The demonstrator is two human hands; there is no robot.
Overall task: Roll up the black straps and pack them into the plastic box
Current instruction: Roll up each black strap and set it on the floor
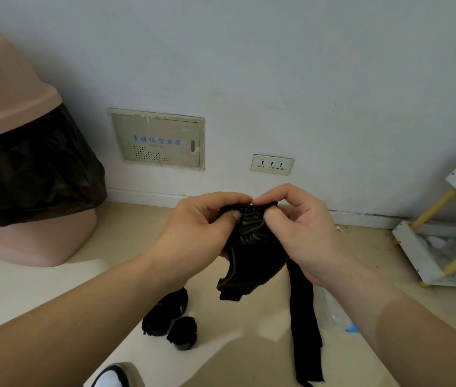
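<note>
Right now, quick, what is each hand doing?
Left hand: pinching the top of the black strap.
Right hand: pinching the same strap's top, right beside it.

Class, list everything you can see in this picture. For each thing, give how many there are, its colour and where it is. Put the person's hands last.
loose strap: one, black, held up at centre, its tail hanging to the floor
rolled straps: two, black, on the floor below the left hand
bin: one, pink with a black liner, left by the wall
wall panel: one, beige with blue lettering, low on the wall
socket plate: one, cream, right of the panel
rack: one, white and yellow, right edge
clear plastic item: one, partly blue, on the floor, blurred
shoe: one, white and dark, bottom edge
left hand: pinches the strap's top
right hand: pinches the strap's top
</note>
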